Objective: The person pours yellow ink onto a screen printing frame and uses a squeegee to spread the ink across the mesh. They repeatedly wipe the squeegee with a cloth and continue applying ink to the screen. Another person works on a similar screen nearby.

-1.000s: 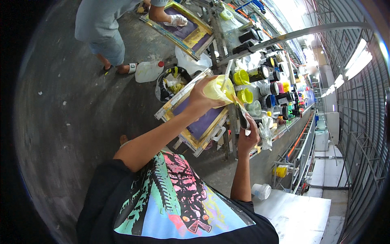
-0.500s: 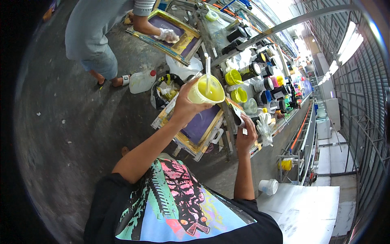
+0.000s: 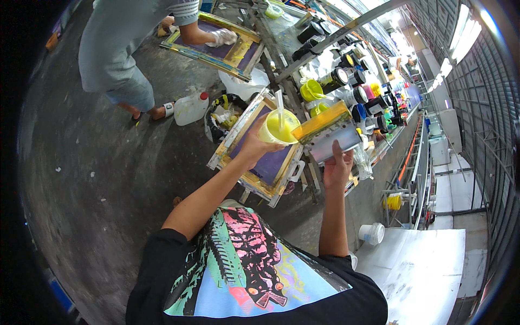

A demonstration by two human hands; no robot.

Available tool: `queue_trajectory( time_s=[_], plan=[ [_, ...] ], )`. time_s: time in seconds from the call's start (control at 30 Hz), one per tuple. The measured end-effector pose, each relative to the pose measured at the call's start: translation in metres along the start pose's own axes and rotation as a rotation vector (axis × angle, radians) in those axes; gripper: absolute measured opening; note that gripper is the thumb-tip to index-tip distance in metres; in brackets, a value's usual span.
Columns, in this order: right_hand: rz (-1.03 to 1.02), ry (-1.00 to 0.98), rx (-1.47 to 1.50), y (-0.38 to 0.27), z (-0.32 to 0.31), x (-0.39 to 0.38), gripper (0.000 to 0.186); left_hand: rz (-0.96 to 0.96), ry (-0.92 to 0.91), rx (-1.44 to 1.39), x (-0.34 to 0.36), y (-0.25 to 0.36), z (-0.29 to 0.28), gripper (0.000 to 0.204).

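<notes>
My left hand [image 3: 255,147] grips a round plastic tub [image 3: 269,134] of pale yellow ink from its side. A whitish stick [image 3: 280,108] stands in the ink and leans on the tub's rim. In my right hand [image 3: 339,169] is a squeegee [image 3: 331,142], its wide grey metal holder toward me and its yellow, ink-smeared edge beside the tub; whether the two touch I cannot tell. Below my left hand lies a screen frame [image 3: 281,192] with purple mesh and yellow-stained borders, partly hidden by my arm and the tub.
Beyond my right hand, a long bench carries several black ink jars [image 3: 336,78] and a yellow bucket [image 3: 311,90]. A gloved person [image 3: 116,49] works over another screen frame [image 3: 238,70]. A jug [image 3: 189,110] and a lined waste bin [image 3: 215,123] stand on the floor at left.
My right hand has raised the squeegee from beside the bench and turned its broad face into view, with its inked edge up beside the tub. My left hand still holds the tub.
</notes>
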State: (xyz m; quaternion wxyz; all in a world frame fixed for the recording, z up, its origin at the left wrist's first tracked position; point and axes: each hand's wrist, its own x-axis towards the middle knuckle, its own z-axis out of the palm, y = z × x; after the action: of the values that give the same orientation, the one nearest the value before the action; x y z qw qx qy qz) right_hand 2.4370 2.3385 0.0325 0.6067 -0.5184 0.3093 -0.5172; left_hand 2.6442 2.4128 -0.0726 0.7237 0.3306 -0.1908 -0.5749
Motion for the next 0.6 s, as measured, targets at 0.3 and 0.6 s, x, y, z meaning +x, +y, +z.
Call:
queue_trajectory(
  time_s=[0.3, 0.6],
  plan=[
    [-0.039, -0.026, -0.085, 0.001, -0.005, -0.005, 0.036, 0.367, 0.098, 0.398, 0.009, -0.002, -0.005, 0.097],
    [0.001, 0.000, -0.174, 0.007, -0.024, -0.001, 0.035, 0.504, 0.087, 0.534, 0.008, -0.006, -0.003, 0.094]
  ],
)
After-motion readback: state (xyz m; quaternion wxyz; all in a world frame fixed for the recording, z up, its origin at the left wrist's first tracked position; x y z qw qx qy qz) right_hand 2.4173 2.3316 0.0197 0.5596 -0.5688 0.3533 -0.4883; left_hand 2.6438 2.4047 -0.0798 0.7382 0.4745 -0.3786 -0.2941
